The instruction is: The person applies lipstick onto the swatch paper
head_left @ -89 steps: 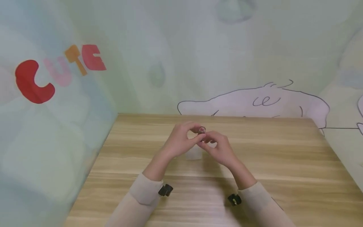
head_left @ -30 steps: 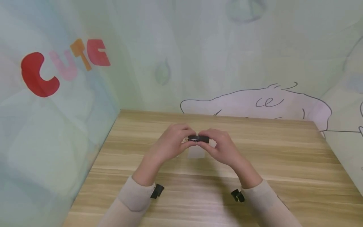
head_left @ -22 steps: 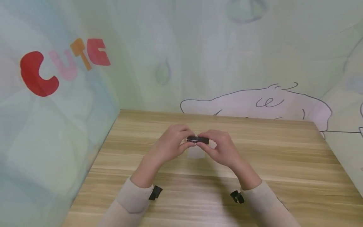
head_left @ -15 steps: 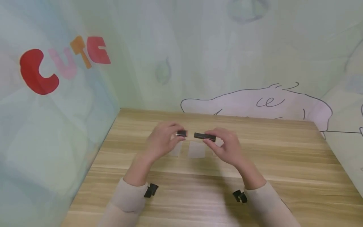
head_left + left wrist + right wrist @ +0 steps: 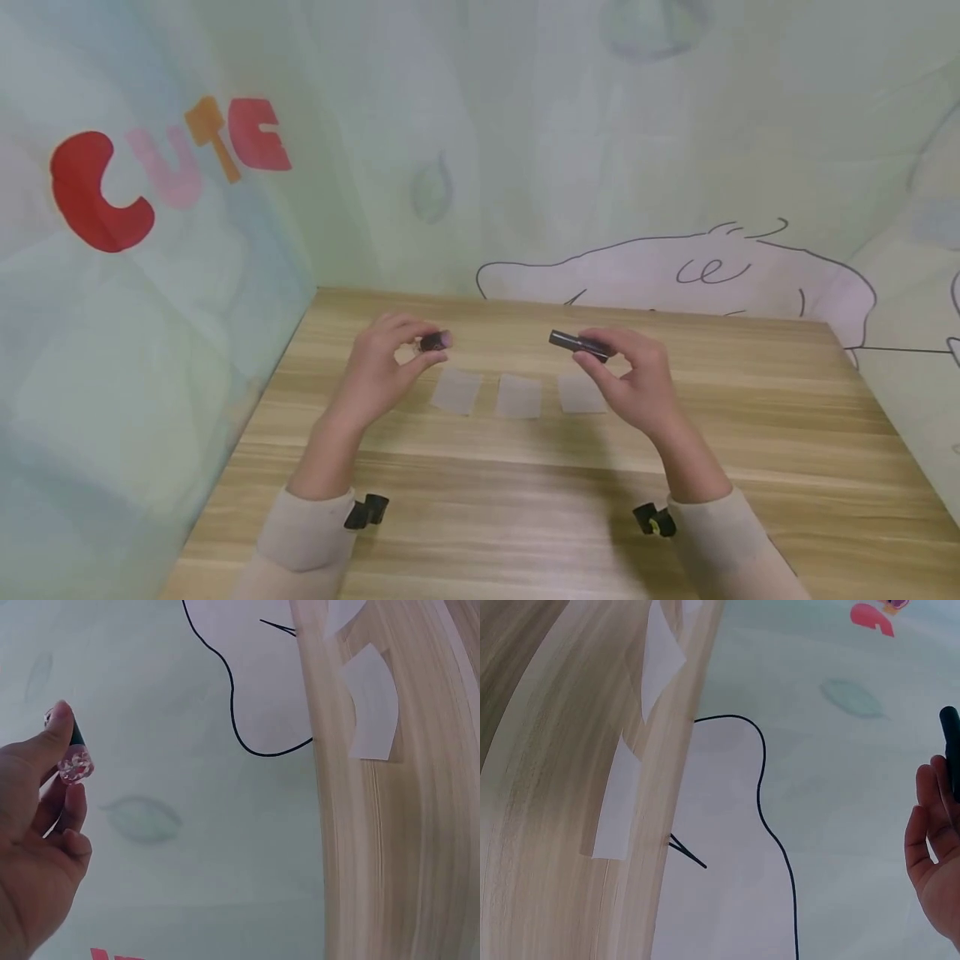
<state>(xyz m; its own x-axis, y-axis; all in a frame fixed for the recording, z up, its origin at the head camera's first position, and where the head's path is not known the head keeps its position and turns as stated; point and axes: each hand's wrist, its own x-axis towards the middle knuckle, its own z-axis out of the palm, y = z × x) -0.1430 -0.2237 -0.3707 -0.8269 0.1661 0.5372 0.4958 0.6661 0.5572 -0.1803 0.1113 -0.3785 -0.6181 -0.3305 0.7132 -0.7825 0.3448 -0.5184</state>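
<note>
My left hand (image 5: 378,362) pinches a short black cylinder (image 5: 432,342) between thumb and fingertips. In the left wrist view, the end of this cylinder (image 5: 76,765) is pinkish and glittery. Its other end is partly behind the thumb. To the right, my right hand (image 5: 637,375) grips a longer black tube (image 5: 567,340) by its thicker part, with the slimmer end pointing left. The right wrist view catches only part of that tube (image 5: 950,731) at its edge. A wide gap separates the two pieces, both held above the table.
Three white paper squares lie in a row on the wooden table (image 5: 480,483): a left one (image 5: 457,392), a middle one (image 5: 519,397) and a right one (image 5: 579,395). A printed wall backdrop (image 5: 375,167) rises behind the table and along its left side.
The two black pieces, end to end a second ago, have come apart. My left hand has moved left with the short cylinder, my right hand right with the tube, uncovering the papers.
</note>
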